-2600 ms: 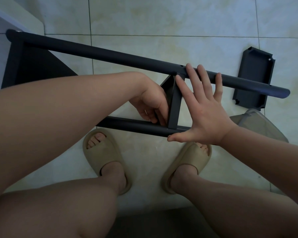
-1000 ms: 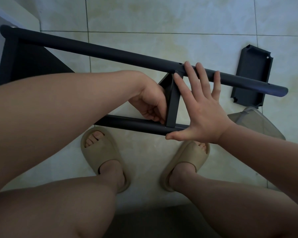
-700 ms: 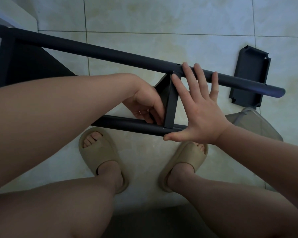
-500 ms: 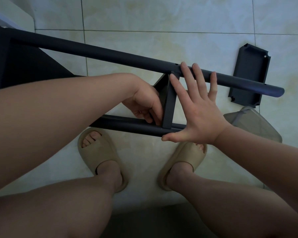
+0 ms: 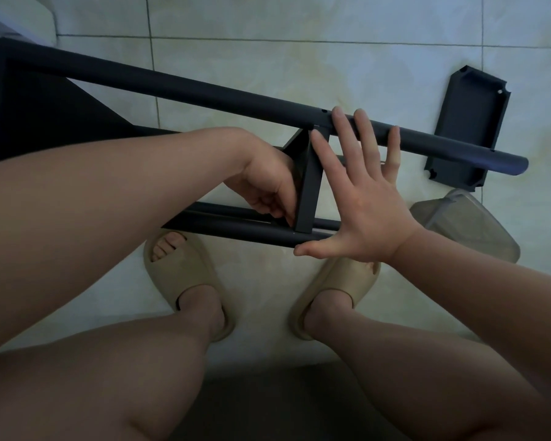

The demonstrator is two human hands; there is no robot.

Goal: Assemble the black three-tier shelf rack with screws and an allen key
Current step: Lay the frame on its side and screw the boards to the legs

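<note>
From the head camera, the rack (image 5: 204,87) lay on its side across the tiled floor (image 5: 268,20), above your sandals (image 5: 185,275). One tier (image 5: 45,116) sat between the two poles at the far left end and looked already fitted. The middle tier (image 5: 309,183) stood edge-on between the upper pole and the lower pole (image 5: 236,232).

Your right hand (image 5: 363,211) was spread flat. Its straight fingers pressed on the middle tier and the upper pole, and its thumb lay along the lower pole, bracing the joint. Your left hand (image 5: 268,186) had its fingers curled down at the foot of that tier. I could not tell whether they pinched a screw or the allen key.

The third tier (image 5: 471,125) lay loose on the floor to the right, apart from the frame, near a clear container (image 5: 465,224). An open screw hole (image 5: 323,111) showed on the upper pole. By my reckoning you were about midway, with the middle tier to fasten and the last tier yet to mount.
</note>
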